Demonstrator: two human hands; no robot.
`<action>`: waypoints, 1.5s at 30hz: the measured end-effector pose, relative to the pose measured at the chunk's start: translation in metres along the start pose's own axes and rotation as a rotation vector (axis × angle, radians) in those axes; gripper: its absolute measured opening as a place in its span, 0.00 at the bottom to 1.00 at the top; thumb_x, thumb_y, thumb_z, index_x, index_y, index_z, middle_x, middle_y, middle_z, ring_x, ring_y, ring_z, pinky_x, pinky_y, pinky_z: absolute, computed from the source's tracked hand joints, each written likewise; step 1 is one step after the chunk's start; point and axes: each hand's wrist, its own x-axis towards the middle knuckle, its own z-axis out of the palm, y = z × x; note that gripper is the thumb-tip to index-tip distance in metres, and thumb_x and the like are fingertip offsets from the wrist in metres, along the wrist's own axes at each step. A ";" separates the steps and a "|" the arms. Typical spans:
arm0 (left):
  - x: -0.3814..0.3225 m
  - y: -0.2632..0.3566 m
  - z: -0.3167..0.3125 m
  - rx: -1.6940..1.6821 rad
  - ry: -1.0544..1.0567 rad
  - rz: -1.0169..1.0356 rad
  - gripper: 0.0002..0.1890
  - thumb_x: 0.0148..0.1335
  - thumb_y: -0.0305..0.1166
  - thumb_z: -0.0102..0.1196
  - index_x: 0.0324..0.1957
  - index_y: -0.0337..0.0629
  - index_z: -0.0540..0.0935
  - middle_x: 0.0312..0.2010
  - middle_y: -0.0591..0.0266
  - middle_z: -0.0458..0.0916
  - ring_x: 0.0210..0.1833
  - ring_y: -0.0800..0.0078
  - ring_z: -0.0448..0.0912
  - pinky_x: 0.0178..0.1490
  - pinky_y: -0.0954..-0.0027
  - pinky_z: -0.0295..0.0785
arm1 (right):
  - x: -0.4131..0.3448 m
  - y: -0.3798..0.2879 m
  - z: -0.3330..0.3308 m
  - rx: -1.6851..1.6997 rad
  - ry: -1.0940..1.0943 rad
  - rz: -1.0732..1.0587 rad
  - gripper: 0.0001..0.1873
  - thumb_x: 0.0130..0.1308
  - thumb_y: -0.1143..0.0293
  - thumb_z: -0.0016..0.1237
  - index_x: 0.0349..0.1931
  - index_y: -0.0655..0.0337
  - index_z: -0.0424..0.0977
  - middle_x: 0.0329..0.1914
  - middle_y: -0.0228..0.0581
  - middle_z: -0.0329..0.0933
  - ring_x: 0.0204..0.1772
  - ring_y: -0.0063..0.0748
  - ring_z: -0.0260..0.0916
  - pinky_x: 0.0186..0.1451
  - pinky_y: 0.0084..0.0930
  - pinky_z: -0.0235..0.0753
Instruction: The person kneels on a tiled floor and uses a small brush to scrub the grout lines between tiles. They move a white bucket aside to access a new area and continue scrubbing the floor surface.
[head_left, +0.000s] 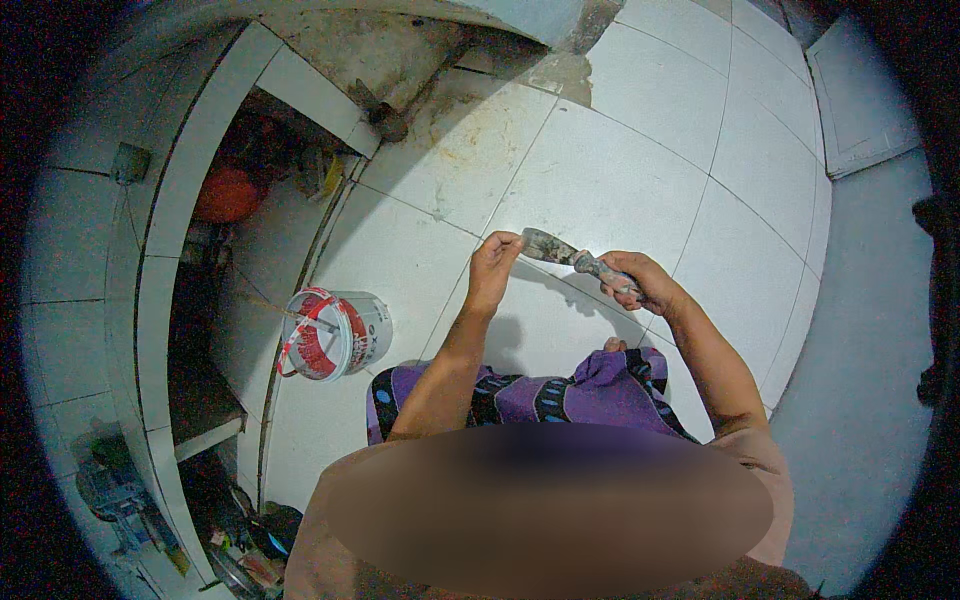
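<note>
My right hand (641, 281) is closed around the handle of a putty knife (551, 246), whose metal blade points left and is smeared with dark and pale residue. At the blade's front edge are the bent fingers of my left hand (495, 262). Whether they pinch the metal or only touch it cannot be made out. Both hands are above the white tiled floor (600, 172), casting shadows on it. Purple patterned cloth (517, 397) covers my lap, and a toe shows beyond its edge.
A white plastic bucket (371, 334) with red print and a stick-like thing in it stands left, beside a tiled opening (161, 315). Inside the opening is a round red object (229, 193). A dark, propeller-like object (386, 120) lies ahead. At right is a pale panel (862, 97).
</note>
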 end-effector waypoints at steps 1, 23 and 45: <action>0.000 -0.001 0.000 -0.007 0.004 -0.004 0.07 0.63 0.30 0.52 0.37 0.37 0.76 0.31 0.69 0.76 0.36 0.83 0.72 0.43 0.79 0.66 | 0.000 0.000 0.000 0.001 0.008 -0.002 0.17 0.67 0.63 0.36 0.46 0.67 0.68 0.19 0.34 0.71 0.11 0.14 0.55 0.10 0.13 0.51; 0.012 -0.042 -0.002 0.378 0.142 0.027 0.07 0.58 0.30 0.54 0.37 0.38 0.77 0.31 0.59 0.79 0.36 0.71 0.77 0.40 0.72 0.71 | 0.027 0.017 -0.008 -0.559 0.427 -0.135 0.18 0.65 0.58 0.42 0.53 0.50 0.70 0.24 0.31 0.70 0.19 0.19 0.60 0.19 0.18 0.60; -0.002 -0.104 -0.039 1.273 -0.142 -0.451 0.61 0.46 0.47 0.65 0.67 0.47 0.28 0.67 0.35 0.24 0.70 0.38 0.32 0.64 0.33 0.42 | 0.046 0.050 0.011 -1.684 0.368 -0.136 0.15 0.56 0.67 0.44 0.44 0.56 0.72 0.32 0.50 0.73 0.33 0.45 0.76 0.31 0.37 0.78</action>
